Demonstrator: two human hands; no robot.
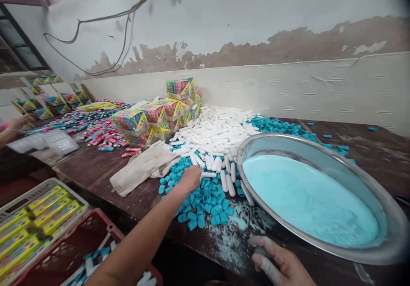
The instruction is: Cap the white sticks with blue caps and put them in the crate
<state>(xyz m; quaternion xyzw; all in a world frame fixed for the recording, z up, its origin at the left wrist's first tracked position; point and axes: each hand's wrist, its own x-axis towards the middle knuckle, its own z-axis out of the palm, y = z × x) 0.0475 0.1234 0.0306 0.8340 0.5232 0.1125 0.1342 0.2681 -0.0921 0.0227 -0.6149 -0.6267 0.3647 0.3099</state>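
My left hand (192, 178) is over the pile of blue caps (205, 200), its fingers closed round one end of a white tube (209, 175). Behind it spreads a heap of white tubes (221, 128). Powder-coated, my right hand (277, 260) is near the table's front edge, below the basin, with its fingers curled round a dark greyish thing that I cannot make out. The wide metal basin (272, 211) holds light blue powder (307, 200). Spilled powder (229, 239) lies on the table between my hands.
A beige cloth (141, 170) lies left of the caps. Packed boxes (153, 117) and pink and blue tubes (102, 128) stand or lie behind it. A red crate (73, 243) and white crate (72, 197) sit at lower left. Another person's hand (16, 126) shows at far left.
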